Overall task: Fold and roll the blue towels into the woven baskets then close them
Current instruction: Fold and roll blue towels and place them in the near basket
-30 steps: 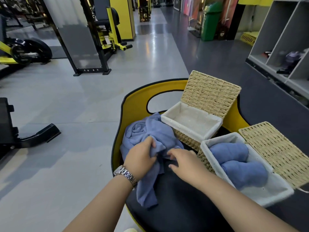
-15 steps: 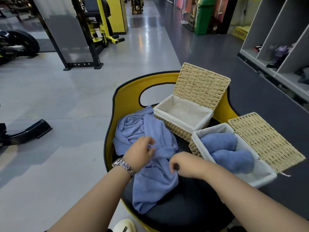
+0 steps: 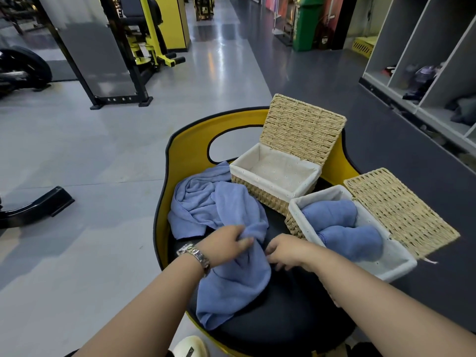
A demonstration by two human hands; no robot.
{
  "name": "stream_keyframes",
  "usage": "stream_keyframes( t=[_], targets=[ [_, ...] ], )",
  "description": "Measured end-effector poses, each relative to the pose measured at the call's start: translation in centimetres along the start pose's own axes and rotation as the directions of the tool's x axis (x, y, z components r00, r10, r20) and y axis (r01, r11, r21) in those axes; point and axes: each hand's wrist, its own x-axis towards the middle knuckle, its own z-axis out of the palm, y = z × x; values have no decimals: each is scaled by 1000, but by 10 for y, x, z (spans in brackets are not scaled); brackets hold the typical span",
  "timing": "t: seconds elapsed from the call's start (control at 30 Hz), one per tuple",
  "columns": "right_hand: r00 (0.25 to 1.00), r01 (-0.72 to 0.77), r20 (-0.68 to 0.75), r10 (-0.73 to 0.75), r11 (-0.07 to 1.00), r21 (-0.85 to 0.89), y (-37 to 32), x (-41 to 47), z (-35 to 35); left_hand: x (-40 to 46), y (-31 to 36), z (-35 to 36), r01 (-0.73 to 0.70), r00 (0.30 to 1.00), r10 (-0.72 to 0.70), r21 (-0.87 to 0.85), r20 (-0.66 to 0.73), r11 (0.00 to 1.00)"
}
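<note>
Hands (image 3: 226, 243) on blue towel (image 3: 231, 282)

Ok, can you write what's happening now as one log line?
left hand: grips towel | right hand: at towel, grip unclear | far basket: empty, open | near basket: rolled towels, open

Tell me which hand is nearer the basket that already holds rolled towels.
Right. The right hand sits just in front of the filled basket, near its left corner. The left hand is farther left, pinching the loose blue towel.

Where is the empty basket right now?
In the head view the empty basket sits upper centre on the seat, lid up, between the loose towel and the filled basket.
</note>
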Motion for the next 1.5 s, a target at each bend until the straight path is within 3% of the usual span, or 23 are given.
stream_keyframes(
  t=[0.07,0.1,0.17,0.23,0.3,0.37,0.47,0.53,0.67,0.83,0.93,1.03,1.1,1.17,1.23,1.3,1.37,1.43,1.5],
  targets=[
    [999,-11,33,4,979,204,0,1,3,-5,11,-10,16,993,-64,-441,-94,897],
    [997,-12,72,-15,932,363,1,3,5,-7,16,-14,12,988,-106,-625,-114,780],
    [976,-29,179,-125,740,672,0,6,8,-13,27,-22,-15,993,-98,-889,-67,457],
    [950,7,161,-269,532,847,-8,-1,7,-19,33,-28,19,1000,17,-985,22,173],
    [959,110,6,-285,390,914,-19,-6,5,-23,35,-36,18,996,82,-995,26,94],
    [961,258,-201,-190,355,898,-26,-7,2,-22,34,-40,-58,998,45,-988,-52,140],
    [864,481,-490,-117,481,733,-23,-4,-10,-16,26,-44,-170,952,-181,-917,-247,361],
    [794,548,-603,-79,524,652,-20,-9,-23,-12,17,-48,-208,875,-286,-838,-390,504],
    [685,670,-721,-100,473,572,-17,-21,-50,-16,10,-62,-235,735,-401,-760,-547,606],
    [644,726,-754,-128,414,550,-14,-38,-80,-24,11,-77,-275,608,-534,-787,-587,552],
    [628,753,-761,-164,378,539,-13,-49,-94,-25,10,-83,-337,598,-507,-769,-621,544],
    [587,792,-792,-165,320,520,-13,-59,-104,-24,8,-84,-321,579,-476,-721,-662,614],
    [553,802,-818,-155,364,473,-12,-63,-107,-23,8,-87,-306,569,-496,-729,-655,612],
    [530,793,-835,-148,434,427,-11,-66,-109,-24,9,-93,-311,602,-488,-749,-631,585],
    [518,789,-842,-154,468,399,-9,-71,-111,-27,13,-100,-317,695,-435,-788,-572,528],
    [505,791,-851,-145,474,388,-7,-78,-116,-31,15,-104,-340,751,-437,-858,-494,386],
    [506,790,-853,-126,465,400,-6,-88,-122,-36,18,-105,-364,764,-465,-894,-447,262],
    [532,805,-832,-157,400,438,-7,-100,-128,-41,22,-105,-387,766,-437,-881,-472,273],
    [544,826,-807,-231,321,464,-9,-115,-133,-49,29,-108,-462,725,-374,-811,-578,359]
  ],
)
